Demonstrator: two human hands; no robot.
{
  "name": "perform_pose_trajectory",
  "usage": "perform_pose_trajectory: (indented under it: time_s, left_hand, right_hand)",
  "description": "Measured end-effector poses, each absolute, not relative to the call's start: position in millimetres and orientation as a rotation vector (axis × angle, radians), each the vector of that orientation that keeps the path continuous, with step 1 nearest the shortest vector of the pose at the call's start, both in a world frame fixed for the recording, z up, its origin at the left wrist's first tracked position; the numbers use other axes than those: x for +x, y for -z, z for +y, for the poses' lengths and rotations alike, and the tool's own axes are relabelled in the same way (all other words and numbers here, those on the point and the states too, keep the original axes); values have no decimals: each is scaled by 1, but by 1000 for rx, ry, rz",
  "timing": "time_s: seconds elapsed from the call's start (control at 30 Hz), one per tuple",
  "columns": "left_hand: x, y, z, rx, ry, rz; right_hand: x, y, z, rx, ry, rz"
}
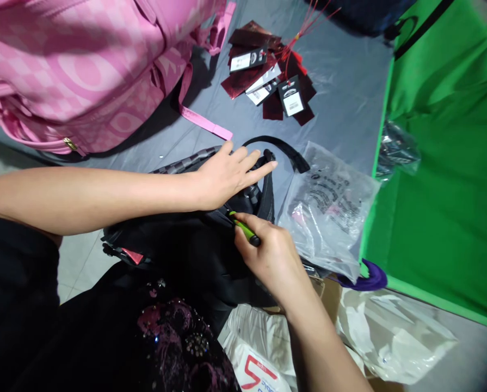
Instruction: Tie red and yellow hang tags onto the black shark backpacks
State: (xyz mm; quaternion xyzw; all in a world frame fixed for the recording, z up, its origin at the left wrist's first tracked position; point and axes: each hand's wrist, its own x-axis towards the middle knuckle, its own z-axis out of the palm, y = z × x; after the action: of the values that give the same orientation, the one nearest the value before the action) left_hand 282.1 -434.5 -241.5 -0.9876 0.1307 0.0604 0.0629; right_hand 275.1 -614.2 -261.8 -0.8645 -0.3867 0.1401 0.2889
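A black backpack [178,239] with a dark checkered panel lies in front of me at the near edge of the table. My left hand [229,174] rests on top of it, fingers stretched out and apart. Pinched in my right hand [270,247] is a slim green tool with a black end [245,228]; its exact kind is not clear. The tool's far end meets the bag's seam just below my left hand. A black strap [279,144] loops out beyond my fingers, and a small red tab [133,256] shows at the bag's left.
A pink checkered backpack [104,65] stands at upper left on the grey table [341,92]. Dark red tags [273,106] with red strings lie at the back. Beside my right hand is a clear plastic bag [328,201]. Green fabric [443,218] borders the right; white bags [390,332] sit below.
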Motion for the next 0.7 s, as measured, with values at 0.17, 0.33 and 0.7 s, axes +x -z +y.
perform_pose_trajectory:
  time_s: [0.17, 0.33, 0.7]
  left_hand:
    - [282, 239, -434, -3003, -223, 382]
    - [282, 242, -435, -3033, -251, 386]
    - [271, 205, -400, -2974, -555, 141]
  right_hand:
    - [273, 266, -616, -2238, -335, -987]
    - [272, 268, -615, -2222, -329, -957]
    - [261, 279, -614, -1966, -272, -828]
